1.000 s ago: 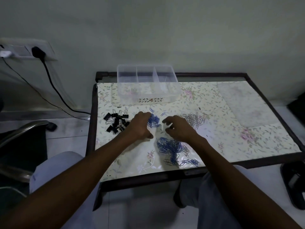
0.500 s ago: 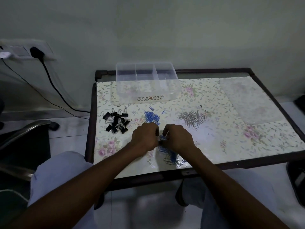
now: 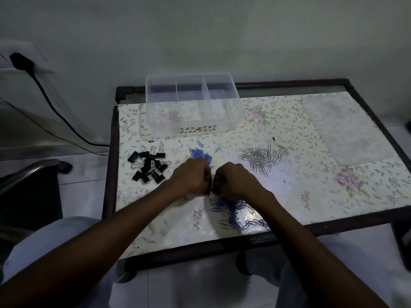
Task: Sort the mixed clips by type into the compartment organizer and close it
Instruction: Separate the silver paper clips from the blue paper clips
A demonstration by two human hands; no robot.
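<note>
Pinching at top of mixed clip pile (image 3: pixel 231 210), near centre of surface (image 3: pixel 311 192): left hand (image 3: pixel 191 177) and right hand (image 3: pixel 233 180), fingers curled, knuckles almost touching. Organizer (image 3: pixel 193 105) open, far side. Binder clips (image 3: pixel 149 166) left, silver clips (image 3: pixel 261 157) right.

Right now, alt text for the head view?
Both hands, left and right, curl together over a mixed pile of blue and silver clips at the table's near edge. Beyond lie binder clips, blue clips, silver clips and an open clear organizer.
</note>
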